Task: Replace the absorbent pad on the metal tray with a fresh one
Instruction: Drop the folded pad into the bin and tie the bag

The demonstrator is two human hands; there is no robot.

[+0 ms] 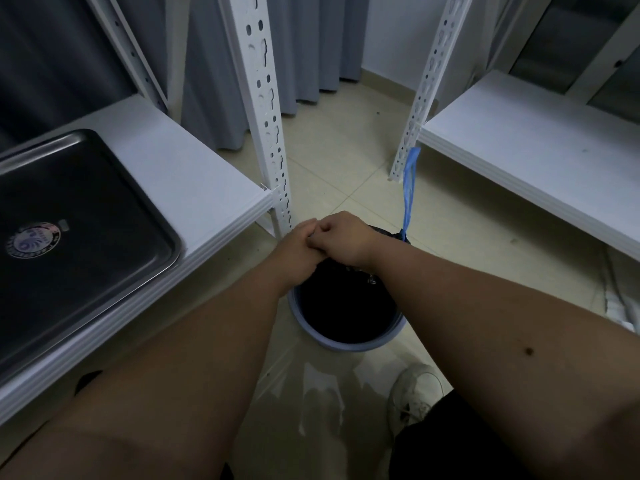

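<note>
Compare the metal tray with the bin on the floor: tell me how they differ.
The metal tray lies on the white shelf; the bin stands on the tiled floor below. The tray is flat, shallow and rectangular; the bin is deep and round. The tray is bare metal with a round sticker; the bin has a dark liner and a blue rim. No pad shows in either.

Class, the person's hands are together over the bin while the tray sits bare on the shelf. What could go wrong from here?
1. The metal tray lies near the shelf's front edge, so a passing arm might knock it off.
2. Both hands, left hand and right hand, meet over the bin; anything dropped could miss it and land on the floor.
</note>
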